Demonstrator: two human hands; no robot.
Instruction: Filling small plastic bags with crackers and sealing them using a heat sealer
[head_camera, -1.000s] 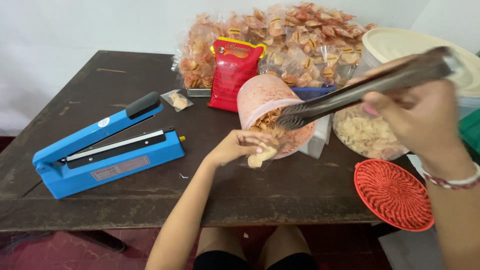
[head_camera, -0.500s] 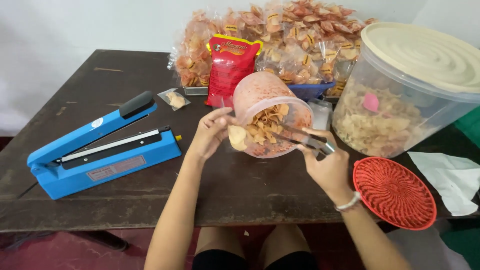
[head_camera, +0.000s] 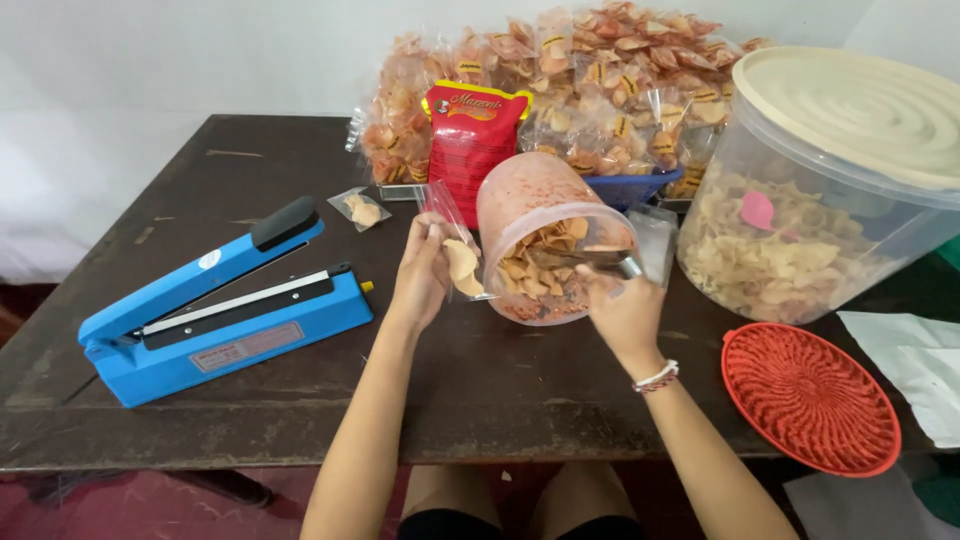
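Nearest, at the table's (head_camera: 300, 400) front edge: blue heat sealer (head_camera: 225, 305) lying at left with its arm raised, red woven lid (head_camera: 810, 397) lying flat at right, white paper (head_camera: 915, 365) just beyond it. Mid-table: left hand (head_camera: 420, 272) closing around a small clear bag (head_camera: 455, 240) holding a pale cracker, bag mouth tilting toward the jar. Right hand (head_camera: 622, 305) gripping metal tongs (head_camera: 590, 258), tips reaching into the tipped plastic jar (head_camera: 545, 245) of crackers (jar lying on its side, mouth facing the person). Farther back: large clear lidded tub (head_camera: 820, 190) of crackers standing at right, red snack packet (head_camera: 470, 140) standing upright, one small filled bag (head_camera: 360, 208) lying alone, heaped sealed cracker bags (head_camera: 600, 80) resting against the wall.
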